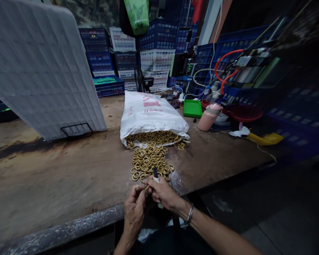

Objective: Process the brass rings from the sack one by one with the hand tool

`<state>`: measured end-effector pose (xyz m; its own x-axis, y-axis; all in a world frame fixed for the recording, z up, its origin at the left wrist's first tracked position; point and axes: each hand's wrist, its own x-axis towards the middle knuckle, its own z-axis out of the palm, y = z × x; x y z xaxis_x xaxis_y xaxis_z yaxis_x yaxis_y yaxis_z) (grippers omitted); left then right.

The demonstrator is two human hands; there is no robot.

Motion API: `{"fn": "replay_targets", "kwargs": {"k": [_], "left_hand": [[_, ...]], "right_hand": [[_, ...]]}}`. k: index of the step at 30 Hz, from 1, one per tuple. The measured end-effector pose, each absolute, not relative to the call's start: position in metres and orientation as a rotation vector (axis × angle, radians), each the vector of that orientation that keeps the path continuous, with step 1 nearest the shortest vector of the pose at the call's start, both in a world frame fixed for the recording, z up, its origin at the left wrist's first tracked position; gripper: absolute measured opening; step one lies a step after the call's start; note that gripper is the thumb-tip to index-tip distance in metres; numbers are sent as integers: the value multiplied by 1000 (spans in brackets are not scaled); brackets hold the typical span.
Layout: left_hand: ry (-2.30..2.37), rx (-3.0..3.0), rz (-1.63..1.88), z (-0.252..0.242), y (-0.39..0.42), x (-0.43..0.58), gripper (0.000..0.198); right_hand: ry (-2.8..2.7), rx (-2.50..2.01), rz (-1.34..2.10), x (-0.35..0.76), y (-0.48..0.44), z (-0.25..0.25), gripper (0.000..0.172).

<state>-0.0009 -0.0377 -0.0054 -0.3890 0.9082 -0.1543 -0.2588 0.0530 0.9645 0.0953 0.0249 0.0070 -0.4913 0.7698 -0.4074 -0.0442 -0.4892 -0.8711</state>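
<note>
At the table's front edge my left hand [134, 209] is closed, thumb and fingers pinching a gold-coloured ring [146, 187] seen nearly edge-on. Against it rests my right hand [163, 193], which wears a metal bracelet and grips a slim tool with a black end [155, 172] and a pale body. The fingers hide most of that tool, so its kind is unclear. Just beyond both hands lies a pile of gold-coloured rings [149, 159]. It spreads from the mouth of a white woven sack [149, 113] with red print, lying on its side with more rings inside.
A tall pale padded panel [42, 67] stands at left on the brown table [69, 177]. Toward the right are a green tray [192, 108], a pink bottle [210, 117], a red bowl [246, 113] and a yellow scoop [266, 138]. Stacked crates [156, 60] fill the back.
</note>
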Motion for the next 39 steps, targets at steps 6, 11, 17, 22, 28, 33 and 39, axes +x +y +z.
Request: {"fn": "replay_targets", "kwargs": {"k": [6,11,17,22,28,33,39], "left_hand": [[1320,666,1479,-19,-33,-3,24],[1289,574,1313,-2,-34,-2,30],[1171,524,1304,10,-40,-4,32],[1164,462,1334,-3,-43,-8,28],[1151,464,1360,-8,-43,-8,27],[1184,460,1356,-8,-42,-8,32],[1281,514,1312,-8,-45,-7,34]], "right_hand": [[-1535,-1250,1705,96,26,6,25],[-1659,-1273,1553,96,24,5,16],[-1746,-1229,1556,97,26,3,24],[-2122,-1267,1144,104,26,4,17],[-2554,-1269,825,108,19,0,29],[-2651,-1257,702,107,15,0,27],[-2689,-1303,643,107,17,-4,32]]}}
